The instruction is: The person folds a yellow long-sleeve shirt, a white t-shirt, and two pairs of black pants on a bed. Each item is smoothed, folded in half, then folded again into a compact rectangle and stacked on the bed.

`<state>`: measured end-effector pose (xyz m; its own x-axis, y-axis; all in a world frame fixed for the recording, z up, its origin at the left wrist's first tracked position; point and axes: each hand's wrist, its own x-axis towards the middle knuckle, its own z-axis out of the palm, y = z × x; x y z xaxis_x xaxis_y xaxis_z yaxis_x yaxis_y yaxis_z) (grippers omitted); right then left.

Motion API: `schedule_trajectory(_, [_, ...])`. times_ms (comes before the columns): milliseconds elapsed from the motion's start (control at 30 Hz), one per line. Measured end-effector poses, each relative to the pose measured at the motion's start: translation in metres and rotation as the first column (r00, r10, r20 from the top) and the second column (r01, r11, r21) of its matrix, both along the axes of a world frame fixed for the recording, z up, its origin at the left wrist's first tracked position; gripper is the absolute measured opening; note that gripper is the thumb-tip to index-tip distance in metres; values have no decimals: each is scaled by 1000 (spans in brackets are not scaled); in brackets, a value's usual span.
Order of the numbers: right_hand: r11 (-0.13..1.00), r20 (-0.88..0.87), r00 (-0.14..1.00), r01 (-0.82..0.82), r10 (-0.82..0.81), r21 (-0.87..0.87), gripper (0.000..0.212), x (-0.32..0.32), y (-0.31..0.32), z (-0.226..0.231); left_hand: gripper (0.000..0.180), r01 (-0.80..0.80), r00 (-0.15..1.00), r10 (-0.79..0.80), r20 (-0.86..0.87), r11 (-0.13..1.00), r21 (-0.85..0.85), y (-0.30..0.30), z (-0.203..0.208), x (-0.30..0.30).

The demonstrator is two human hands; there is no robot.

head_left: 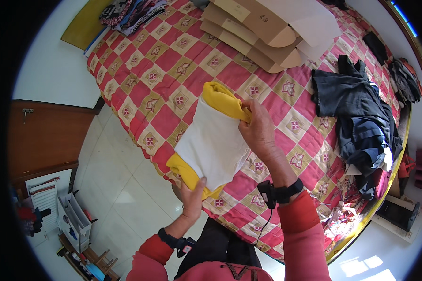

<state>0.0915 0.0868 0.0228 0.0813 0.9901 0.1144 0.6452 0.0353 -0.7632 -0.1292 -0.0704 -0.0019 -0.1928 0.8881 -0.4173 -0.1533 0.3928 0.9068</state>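
Observation:
A white shirt [212,140] with yellow sleeves lies partly folded near the edge of the bed, its white body between two yellow parts. My right hand [259,129] pinches the end of the far yellow sleeve at the shirt's right side. At the near side, my left hand [191,200] grips the other yellow sleeve, thumb on top and fingers hidden beneath the cloth. Both my wrists carry dark straps with small devices, and a thin cable hangs from the right one.
A checkered red and beige bedspread [166,75] covers the bed. Flattened cardboard boxes [255,28] lie at the far side. Dark clothes [356,103] are heaped on the right, and folded clothes [131,14] sit far left. Tiled floor [126,187] and a brown door [47,136] are left.

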Motion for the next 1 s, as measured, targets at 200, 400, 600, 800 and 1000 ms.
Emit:
schedule_trajectory(200, [975, 46, 997, 47, -59, 219, 60, 21, 28, -13, 54, 712, 694, -659, 290, 688, -139, -52, -12, 90])
schedule_trajectory(400, [868, 71, 865, 497, -496, 11, 27, 105, -104, -70, 49, 721, 647, -603, -467, 684, 116, 28, -12, 66])
schedule_trajectory(600, [590, 350, 919, 387, -183, -708, 28, 146, -279, -80, 77, 409, 564, -227, -794, 912, 30, 186, -48, 3])
schedule_trajectory(800, [567, 339, 926, 370, -165, -736, 30, 156, -303, -104, 93, 466, 831, -467, -303, 881, -80, 227, -62, 9])
schedule_trajectory(1000, [542, 278, 941, 337, -191, -770, 30, 159, -298, -99, 60, 457, 875, -463, -141, 886, -76, 223, -49, -12])
